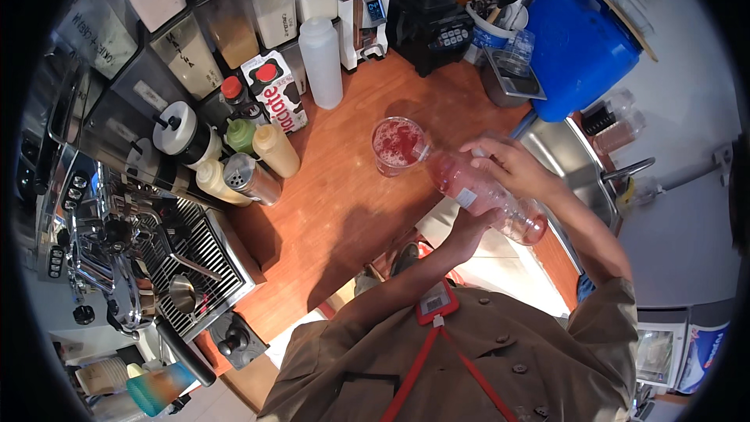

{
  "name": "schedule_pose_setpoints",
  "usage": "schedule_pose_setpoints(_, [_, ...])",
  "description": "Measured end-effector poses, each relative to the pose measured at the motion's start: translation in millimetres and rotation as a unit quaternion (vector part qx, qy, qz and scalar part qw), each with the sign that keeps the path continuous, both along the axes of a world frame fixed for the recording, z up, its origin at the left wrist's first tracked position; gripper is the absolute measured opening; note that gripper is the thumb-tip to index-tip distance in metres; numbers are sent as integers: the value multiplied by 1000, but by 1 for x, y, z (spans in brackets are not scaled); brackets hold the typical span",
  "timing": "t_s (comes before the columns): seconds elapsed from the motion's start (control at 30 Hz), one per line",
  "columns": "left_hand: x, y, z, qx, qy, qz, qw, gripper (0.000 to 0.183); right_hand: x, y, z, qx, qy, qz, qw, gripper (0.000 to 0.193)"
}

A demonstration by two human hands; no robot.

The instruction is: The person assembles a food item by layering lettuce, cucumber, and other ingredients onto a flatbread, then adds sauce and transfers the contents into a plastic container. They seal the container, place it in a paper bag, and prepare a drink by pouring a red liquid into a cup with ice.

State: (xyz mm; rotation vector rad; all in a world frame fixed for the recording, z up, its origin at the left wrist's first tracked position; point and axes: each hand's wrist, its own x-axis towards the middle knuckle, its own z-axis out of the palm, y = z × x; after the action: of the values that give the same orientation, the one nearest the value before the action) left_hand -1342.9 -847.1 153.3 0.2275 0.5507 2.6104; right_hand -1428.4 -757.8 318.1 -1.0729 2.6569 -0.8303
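Both hands grip the tilted pink bottle (484, 195): left hand (469, 230) underneath, right hand (512, 164) on top. Tip too fast and the cup (398, 146) could overflow onto the counter (328, 211).

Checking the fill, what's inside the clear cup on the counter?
The clear cup holds red liquid with pale foam. The tilted bottle, gripped by both hands, meets its rim; the cup's bottom isn't visible.

Both hands tilt a pink bottle (484, 197) into a plastic cup (398, 145).
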Motion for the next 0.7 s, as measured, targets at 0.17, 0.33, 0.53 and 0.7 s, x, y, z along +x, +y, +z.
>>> schedule_pose_setpoints(0.17, [9, -12, -20, -140, -22, 61, 988, 61, 0, 0, -12, -93, -70, -53, 992, 31])
schedule_pose_setpoints(0.33, [4, -21, -26, -214, 34, 74, 973, 60, -15, -11, -11, -229, -123, -9, 966, 35])
schedule_pose_setpoints(0.53, [-5, -18, -26, -290, 61, 22, 955, 63, -25, 15, 26, -92, -114, 30, 989, 32])
schedule_pose_setpoints(0.7, [-26, -28, -3, -337, 144, -96, 925, 66, -30, 62, 64, -12, -134, 122, 983, 29])
